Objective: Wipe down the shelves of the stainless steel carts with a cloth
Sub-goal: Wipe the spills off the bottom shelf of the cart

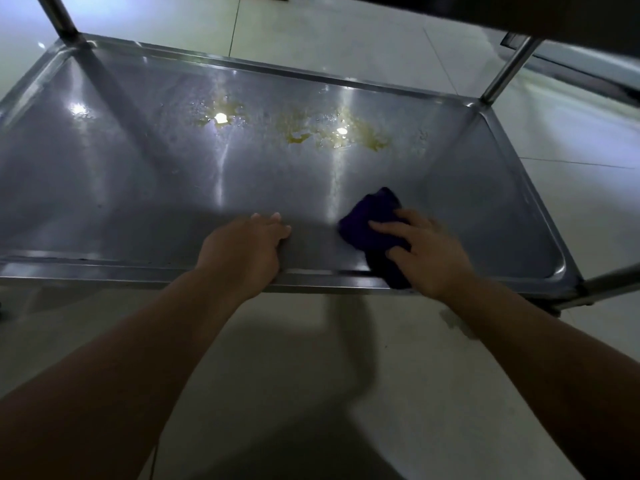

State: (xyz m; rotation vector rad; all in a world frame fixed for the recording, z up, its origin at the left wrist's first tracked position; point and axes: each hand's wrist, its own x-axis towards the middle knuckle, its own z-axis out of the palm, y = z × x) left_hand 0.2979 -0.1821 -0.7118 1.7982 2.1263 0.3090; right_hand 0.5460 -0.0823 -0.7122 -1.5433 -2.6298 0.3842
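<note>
Cloth [375, 233], dark purple and bunched, lies under the right hand [427, 252] at the lower right of the frame, pressed flat against the cart shelf [145, 174] just inside its near rim, with one end trailing over that rim. The grip of this hand is a spread palm with fingers splayed across the cloth, pinning it down rather than closing round it; the thumb side points toward the middle of the frame. From here the yellowish stains [332, 133] lie up the frame and slightly left, toward the far rim, well apart from the cloth, in two patches strung along the shelf's long axis, which runs left to right across the picture. The right hand is plainly the nearer to the larger patch, so the coming stroke is probably a push away from the body and a little leftward. The left hand [246, 245] sits at lower centre, fingers curled over the near rim and resting on the shelf, empty, seemingly steadying the cart. Both forearms reach forward and down from the bottom corners, wrists fairly straight. An upright post [502, 74] stands at the upper right corner, another at upper left, and pale floor tiles [346, 375] show below.
</note>
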